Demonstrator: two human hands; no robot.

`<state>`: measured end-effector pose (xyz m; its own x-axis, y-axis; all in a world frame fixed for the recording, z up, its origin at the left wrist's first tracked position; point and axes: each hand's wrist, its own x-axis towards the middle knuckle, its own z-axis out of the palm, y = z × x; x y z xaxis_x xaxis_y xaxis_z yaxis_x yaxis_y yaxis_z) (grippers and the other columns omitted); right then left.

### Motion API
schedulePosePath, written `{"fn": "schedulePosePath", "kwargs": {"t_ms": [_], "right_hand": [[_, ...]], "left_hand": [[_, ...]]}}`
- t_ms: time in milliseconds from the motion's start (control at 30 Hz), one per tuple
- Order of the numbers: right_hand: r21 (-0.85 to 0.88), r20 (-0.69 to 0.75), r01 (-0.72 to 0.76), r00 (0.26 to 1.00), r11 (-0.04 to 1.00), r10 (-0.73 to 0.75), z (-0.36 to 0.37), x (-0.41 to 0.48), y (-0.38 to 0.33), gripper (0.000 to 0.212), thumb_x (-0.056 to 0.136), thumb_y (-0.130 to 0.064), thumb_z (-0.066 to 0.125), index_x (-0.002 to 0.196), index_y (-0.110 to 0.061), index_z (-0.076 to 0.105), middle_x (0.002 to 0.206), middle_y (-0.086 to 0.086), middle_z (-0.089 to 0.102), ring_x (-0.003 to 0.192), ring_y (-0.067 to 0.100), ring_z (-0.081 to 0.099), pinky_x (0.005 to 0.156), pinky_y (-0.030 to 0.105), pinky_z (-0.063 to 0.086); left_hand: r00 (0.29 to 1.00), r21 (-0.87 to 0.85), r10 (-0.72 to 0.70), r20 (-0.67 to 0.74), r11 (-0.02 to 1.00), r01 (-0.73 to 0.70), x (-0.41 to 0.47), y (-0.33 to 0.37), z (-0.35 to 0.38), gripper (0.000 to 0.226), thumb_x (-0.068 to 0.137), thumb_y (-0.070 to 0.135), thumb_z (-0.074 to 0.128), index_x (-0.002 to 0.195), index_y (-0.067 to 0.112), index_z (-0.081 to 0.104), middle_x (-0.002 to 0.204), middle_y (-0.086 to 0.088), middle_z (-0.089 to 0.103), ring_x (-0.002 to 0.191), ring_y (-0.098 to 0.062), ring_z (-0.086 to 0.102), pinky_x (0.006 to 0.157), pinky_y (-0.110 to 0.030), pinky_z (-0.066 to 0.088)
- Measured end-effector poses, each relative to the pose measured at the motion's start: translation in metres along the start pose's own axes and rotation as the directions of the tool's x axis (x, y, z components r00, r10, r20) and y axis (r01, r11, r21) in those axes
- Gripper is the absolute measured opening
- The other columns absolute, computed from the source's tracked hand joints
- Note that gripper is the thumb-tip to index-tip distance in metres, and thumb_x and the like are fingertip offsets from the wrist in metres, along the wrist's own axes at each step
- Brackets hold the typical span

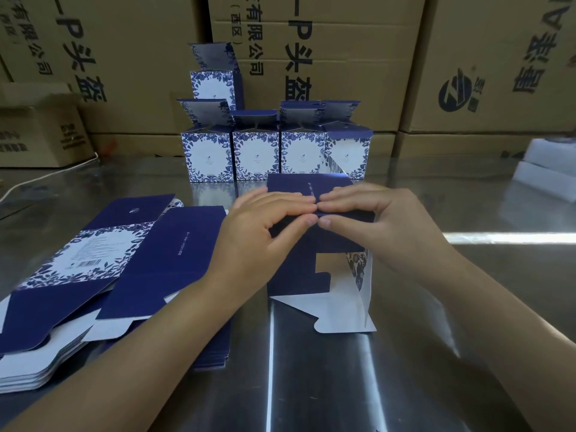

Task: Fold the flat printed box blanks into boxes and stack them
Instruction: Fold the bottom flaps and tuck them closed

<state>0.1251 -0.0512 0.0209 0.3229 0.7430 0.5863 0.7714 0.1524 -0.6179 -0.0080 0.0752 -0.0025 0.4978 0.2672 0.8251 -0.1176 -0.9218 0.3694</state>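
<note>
Navy box blank (299, 244) with white inside flaps; folded boxes (255, 155) white-fronted, bordered in blue leaf print; brown cartons (343, 57) with black lettering; shiny grey bench (374, 369).

Glossy reflective metal table (311, 385); matt printed card box blanks (131, 275); brown corrugated cartons (343, 57).

dim, cool indoor light. bright glare streaks cross the steel table (498, 236). wide-angle bending warps the edges; far cartons (343, 73) look soft.
</note>
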Motion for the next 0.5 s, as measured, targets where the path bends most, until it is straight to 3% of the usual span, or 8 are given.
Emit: {"fn": "schedulePosePath", "kwargs": {"t_ms": [233,367,500], "right_hand": [[0.020,-0.015,0.001,1.000,1.000,0.000,0.0026,-0.0002,0.0011,0.021,0.076,-0.022,0.077,0.094,-0.033,0.074,0.098,-0.019,0.069,0.103,-0.007,0.059,0.094,0.011,0.041],[0.058,-0.007,-0.008,1.000,0.998,0.008,0.0041,-0.0010,0.0026,0.017,0.079,-0.025,0.074,0.092,-0.037,0.073,0.101,-0.021,0.069,0.107,-0.007,0.058,0.099,0.016,0.041],[0.157,-0.008,-0.056,0.998,0.986,0.058,0.0079,-0.0003,0.0046,0.012,0.084,-0.030,0.066,0.092,-0.037,0.072,0.108,-0.021,0.068,0.117,-0.008,0.052,0.105,0.019,0.037]], "left_hand": [[0.998,0.065,0.059,-0.015,0.996,-0.057,-0.0001,0.0005,0.0005,0.017,0.086,0.026,0.064,0.096,0.016,0.075,0.100,0.012,0.070,0.101,-0.002,0.063,0.093,-0.043,0.047],[0.997,0.077,0.081,-0.015,0.994,-0.080,0.0011,-0.0021,-0.0025,0.022,0.087,0.030,0.061,0.098,0.017,0.075,0.101,0.008,0.072,0.101,-0.005,0.065,0.092,-0.040,0.049],[0.997,0.071,0.061,-0.042,0.996,-0.058,0.0015,-0.0059,-0.0047,0.020,0.084,0.020,0.066,0.101,0.013,0.073,0.104,0.006,0.070,0.105,-0.009,0.064,0.096,-0.036,0.049]]}}
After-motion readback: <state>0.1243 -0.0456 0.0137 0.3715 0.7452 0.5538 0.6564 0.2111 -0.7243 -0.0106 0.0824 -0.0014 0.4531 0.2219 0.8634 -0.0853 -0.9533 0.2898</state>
